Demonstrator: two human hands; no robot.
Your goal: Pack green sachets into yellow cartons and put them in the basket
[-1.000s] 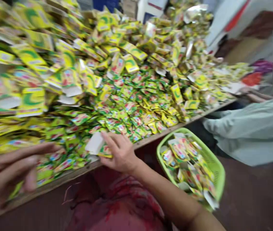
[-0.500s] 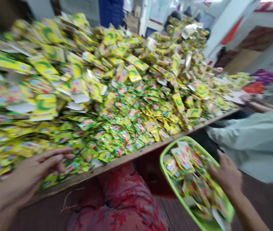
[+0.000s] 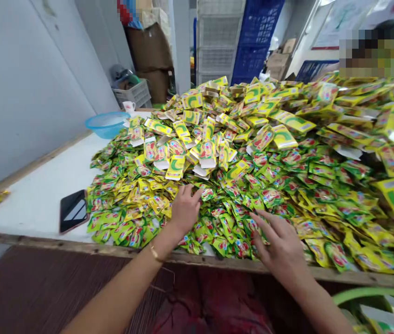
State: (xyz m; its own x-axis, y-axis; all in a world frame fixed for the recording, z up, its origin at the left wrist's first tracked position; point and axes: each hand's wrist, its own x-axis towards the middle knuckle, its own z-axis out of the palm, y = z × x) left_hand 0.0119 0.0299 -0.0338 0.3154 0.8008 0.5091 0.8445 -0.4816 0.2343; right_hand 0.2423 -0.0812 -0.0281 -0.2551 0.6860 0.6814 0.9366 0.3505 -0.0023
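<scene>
My left hand point(image 3: 185, 209) reaches into the heap, its fingers slightly bent and apart beside a small green sachet point(image 3: 206, 193). I see nothing held in it. Over the green sachets point(image 3: 225, 223) near the table's front edge, my right hand point(image 3: 282, 246) is open with fingers spread, its fingertips at the sachets. Beyond both hands lie small yellow boxes point(image 3: 176, 166), several with white flaps sticking out. Yellow sachets point(image 3: 153, 199) are mixed in left of my left hand.
A phone point(image 3: 74, 211) lies on the white table point(image 3: 33, 204) at the left. A blue basin point(image 3: 106, 124) and a white cup point(image 3: 129, 106) stand behind it. At the lower right is a green basket point(image 3: 374, 292) with boxes. A person point(image 3: 388, 46) is behind the heap.
My view has swung left. My right hand has left the green basket and is now over the sachets. My left hand has reached further into the heap.
</scene>
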